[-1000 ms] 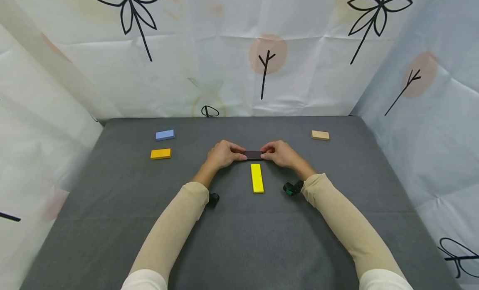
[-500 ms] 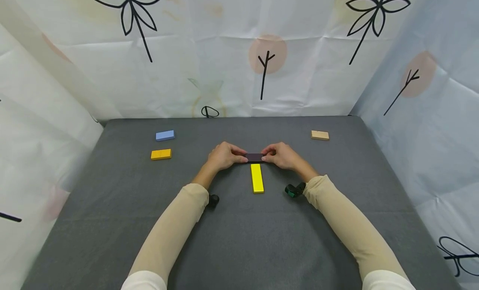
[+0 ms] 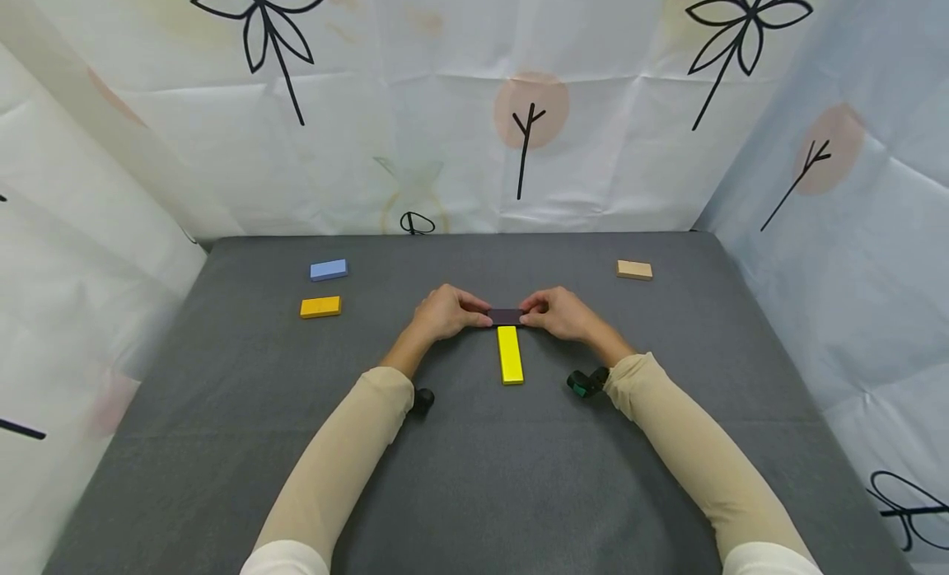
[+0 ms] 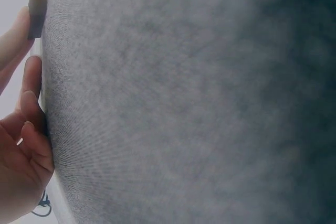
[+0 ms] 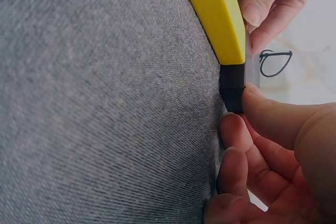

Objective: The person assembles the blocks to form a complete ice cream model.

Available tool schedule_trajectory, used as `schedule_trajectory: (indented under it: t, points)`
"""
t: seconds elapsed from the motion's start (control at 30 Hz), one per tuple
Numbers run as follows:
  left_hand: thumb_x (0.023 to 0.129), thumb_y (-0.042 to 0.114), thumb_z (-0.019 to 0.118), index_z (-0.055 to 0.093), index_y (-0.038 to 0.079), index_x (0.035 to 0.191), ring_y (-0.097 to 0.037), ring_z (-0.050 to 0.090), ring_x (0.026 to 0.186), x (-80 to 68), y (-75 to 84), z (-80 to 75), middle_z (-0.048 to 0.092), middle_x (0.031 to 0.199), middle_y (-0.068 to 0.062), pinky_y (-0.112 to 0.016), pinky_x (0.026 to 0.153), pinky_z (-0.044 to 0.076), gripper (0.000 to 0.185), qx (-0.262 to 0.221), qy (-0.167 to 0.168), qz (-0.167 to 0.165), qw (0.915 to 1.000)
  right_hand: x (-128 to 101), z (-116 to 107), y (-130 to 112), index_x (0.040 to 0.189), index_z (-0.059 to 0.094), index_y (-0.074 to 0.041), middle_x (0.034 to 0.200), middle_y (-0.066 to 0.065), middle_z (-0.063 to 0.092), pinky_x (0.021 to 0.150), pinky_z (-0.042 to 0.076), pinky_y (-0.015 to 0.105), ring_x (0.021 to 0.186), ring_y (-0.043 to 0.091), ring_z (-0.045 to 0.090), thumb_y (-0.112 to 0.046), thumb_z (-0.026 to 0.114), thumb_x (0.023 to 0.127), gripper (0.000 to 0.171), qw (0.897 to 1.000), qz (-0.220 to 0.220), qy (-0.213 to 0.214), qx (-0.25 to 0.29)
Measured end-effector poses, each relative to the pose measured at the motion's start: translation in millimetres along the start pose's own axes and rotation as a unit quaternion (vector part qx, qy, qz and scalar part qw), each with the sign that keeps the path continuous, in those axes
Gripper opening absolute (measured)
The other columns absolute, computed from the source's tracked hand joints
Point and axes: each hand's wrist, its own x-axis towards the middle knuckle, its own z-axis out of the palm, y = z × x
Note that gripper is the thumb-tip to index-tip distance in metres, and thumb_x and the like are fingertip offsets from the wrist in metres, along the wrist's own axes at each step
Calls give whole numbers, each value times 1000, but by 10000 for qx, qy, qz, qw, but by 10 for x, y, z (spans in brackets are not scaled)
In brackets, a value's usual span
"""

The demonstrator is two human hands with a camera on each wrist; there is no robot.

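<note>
My left hand and right hand each pinch one end of the dark block, which lies crosswise on the grey mat, touching the far end of the yellow block, whose long axis points toward me.

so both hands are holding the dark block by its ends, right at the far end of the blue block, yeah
Not quite. Both the left hand and right hand do hold the dark block by its ends, but it sits at the far end of the yellow block, not the blue block, which lies apart at far left. The head view shows this.
</note>
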Motion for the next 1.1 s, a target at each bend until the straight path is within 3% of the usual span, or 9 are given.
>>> schedule_trajectory:
  t: [0.57, 0.7, 0.93, 1.1]
  points:
    - [82, 38, 86, 82, 29, 109, -21, 66, 109, -19, -18, 16, 77, 119, 0, -39, 90, 48, 29, -137, -4, 130, 9998, -33, 16, -2, 126, 69, -5, 103, 11, 71, 71, 43, 26, 80, 16, 56, -23, 66, 100, 31, 9999, -133, 43, 11]
    - [82, 37, 86, 81, 28, 113, -21, 66, 110, -10, -37, 8, 77, 120, 0, -39, 92, 49, 32, -196, -57, 182, 9996, -52, 6, -30, 127, 68, -5, 105, 11, 69, 71, 44, 27, 80, 17, 56, -25, 66, 101, 33, 9995, -255, -32, -196]
    - [82, 33, 87, 80, 22, 116, -18, 67, 99, -16, -65, -53, 78, 114, -2, -30, 81, 53, 37, -499, -141, 351, 9980, -135, 24, -107, 136, 61, -3, 121, 16, 63, 88, 50, 39, 102, 26, 59, -35, 68, 99, 49, 9967, -505, 25, -628]
    - [84, 35, 85, 77, 21, 123, -19, 64, 96, -30, -80, -94, 75, 109, -2, -31, 79, 52, 42, -370, -57, 501, 9980, -240, 101, -145, 143, 56, -5, 134, 17, 55, 100, 48, 50, 119, 34, 54, -43, 74, 93, 65, 9873, -855, 210, -1319]
